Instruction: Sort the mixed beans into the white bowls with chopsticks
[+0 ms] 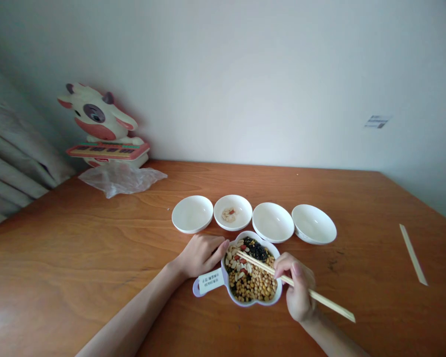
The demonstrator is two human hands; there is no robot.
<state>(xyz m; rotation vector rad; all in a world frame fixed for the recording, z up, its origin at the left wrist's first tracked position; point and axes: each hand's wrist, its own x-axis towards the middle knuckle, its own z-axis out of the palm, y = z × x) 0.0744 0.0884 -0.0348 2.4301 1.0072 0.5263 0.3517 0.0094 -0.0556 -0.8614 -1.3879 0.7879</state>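
Note:
My right hand [296,285] is closed round a pair of wooden chopsticks [332,305]. Their tips rest among peanuts [231,257] in a scalloped white-and-lilac bowl [253,303]. The bowl also contains yellow soybeans [262,283] and black, seed-like bits [255,248]. Its short handle, bearing a white label [211,281], points left. My left hand [204,255] is curled at the bowl's upper left rim, thumb and forefinger against it. Just behind stands a row of small white bowls. The second bowl from the left [241,206] has several peanuts [228,214] inside.
The leftmost bowl [193,213], third bowl [272,220] and rightmost bowl [314,223] complete the row. A chopstick paper sleeve or flat stick [412,254] lies far right. At back left are a cow toy keyboard [107,148] and a clear plastic bag [121,179].

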